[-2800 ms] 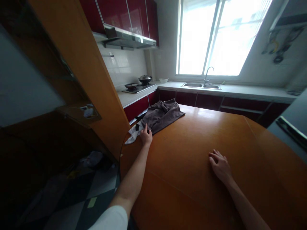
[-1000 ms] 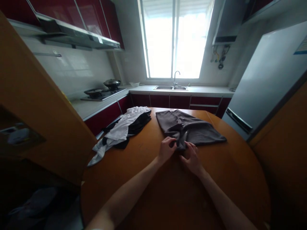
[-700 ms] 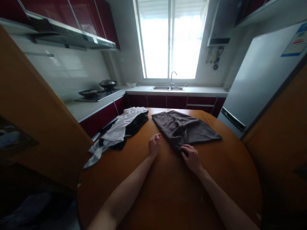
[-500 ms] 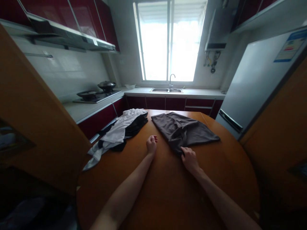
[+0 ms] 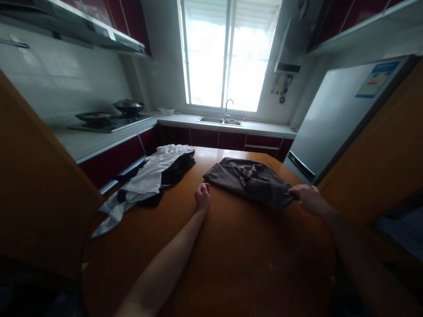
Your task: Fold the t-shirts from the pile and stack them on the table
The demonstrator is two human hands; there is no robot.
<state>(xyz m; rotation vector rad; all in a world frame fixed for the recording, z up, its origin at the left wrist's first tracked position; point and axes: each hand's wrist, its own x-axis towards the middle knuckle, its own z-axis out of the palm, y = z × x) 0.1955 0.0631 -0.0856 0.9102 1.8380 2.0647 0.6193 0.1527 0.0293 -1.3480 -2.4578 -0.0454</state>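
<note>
A pair of dark grey shorts (image 5: 243,178), by the look of it, lies folded and rumpled on the round wooden table (image 5: 231,246). At the right end of the shorts, my right hand (image 5: 307,198) pinches the cloth and pulls that corner out to the side. My left hand (image 5: 202,194) rests on the table just below the left corner of the shorts, loosely curled with nothing visible in it. To the left lies a loose heap of clothes, a white garment (image 5: 148,176) over a black one (image 5: 178,169).
Past the table, a white counter (image 5: 185,118) carries a sink (image 5: 211,119) beneath the window. Pans (image 5: 128,106) sit on the stove at the left. A silver fridge (image 5: 317,119) stands close to the table's right side.
My right hand has moved right and away from me, drawing the shorts' near corner out to the right. The left hand stays curled on the table. The whole view has shifted slightly.
</note>
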